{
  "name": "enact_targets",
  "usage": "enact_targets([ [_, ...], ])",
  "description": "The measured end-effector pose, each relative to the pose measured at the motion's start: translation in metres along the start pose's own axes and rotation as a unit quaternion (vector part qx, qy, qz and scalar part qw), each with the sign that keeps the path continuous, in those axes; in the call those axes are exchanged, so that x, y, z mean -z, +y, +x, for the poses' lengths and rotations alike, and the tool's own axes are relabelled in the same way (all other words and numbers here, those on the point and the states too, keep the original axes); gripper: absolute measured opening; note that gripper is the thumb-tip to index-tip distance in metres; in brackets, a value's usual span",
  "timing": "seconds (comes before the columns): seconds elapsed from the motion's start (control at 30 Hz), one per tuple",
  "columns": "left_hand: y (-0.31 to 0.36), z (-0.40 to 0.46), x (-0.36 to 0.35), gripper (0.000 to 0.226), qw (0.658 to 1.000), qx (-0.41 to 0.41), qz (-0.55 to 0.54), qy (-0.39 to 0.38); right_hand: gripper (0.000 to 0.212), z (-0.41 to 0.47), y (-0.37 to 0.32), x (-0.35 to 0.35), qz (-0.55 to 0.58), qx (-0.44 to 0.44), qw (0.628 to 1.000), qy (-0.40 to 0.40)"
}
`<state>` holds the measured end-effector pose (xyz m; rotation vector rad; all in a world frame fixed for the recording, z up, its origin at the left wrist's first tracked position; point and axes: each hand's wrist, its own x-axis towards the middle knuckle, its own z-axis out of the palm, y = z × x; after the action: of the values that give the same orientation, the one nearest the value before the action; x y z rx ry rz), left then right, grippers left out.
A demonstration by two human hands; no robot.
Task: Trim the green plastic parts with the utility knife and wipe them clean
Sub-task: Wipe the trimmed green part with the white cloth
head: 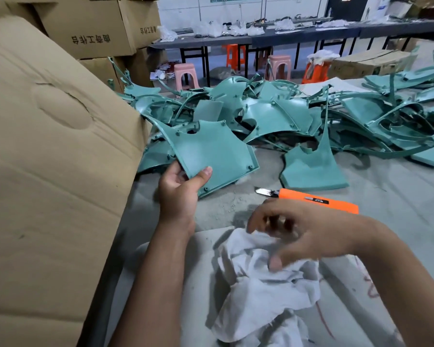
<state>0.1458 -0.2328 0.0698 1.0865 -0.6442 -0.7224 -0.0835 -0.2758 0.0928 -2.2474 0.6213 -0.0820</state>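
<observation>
Head view: left hand (178, 191) pinches a green part (211, 149) up off the bench (398, 196), face exposed for wiping; right hand (298, 234), fingers loosely curled, reaches onto the white rag (261, 296); utility knife (316, 200) lies idle just beyond.

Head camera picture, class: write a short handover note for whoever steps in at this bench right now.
Left hand grips a green plastic panel by its lower corner, above the bench. Right hand is blurred over the white rag; grip unclear. Utility knife lies on the grey bench, blade out, with nobody holding it. A second panel lies beside it, and a large pile of green parts behind. Whether the held panel is trimmed cannot be told. Left: wiping, then the pile.
</observation>
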Motion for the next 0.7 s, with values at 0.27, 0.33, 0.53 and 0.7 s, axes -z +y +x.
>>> enact_targets([
  [0.27, -0.001, 0.0, -0.001, 0.03, 1.0, 0.009, 0.019, -0.003, 0.044, 0.011, -0.021, -0.032, -0.105, 0.117, 0.986, -0.049],
  [0.33, -0.002, 0.0, -0.002, 0.031, 1.0, 0.009, 0.007, 0.002, 0.035, 0.01, -0.018, -0.025, -0.016, 0.121, 0.992, 0.01],
  [0.53, -0.005, -0.008, -0.02, 0.029, 0.994, 0.013, -0.103, 0.016, 0.027, 0.025, 0.0, -0.02, 0.418, -0.041, 0.738, 0.528],
  [0.7, -0.021, -0.032, -0.054, 0.031, 0.989, -0.003, -0.149, 0.005, 0.029, 0.038, -0.011, -0.036, 0.644, 0.028, 0.662, 0.382],
])
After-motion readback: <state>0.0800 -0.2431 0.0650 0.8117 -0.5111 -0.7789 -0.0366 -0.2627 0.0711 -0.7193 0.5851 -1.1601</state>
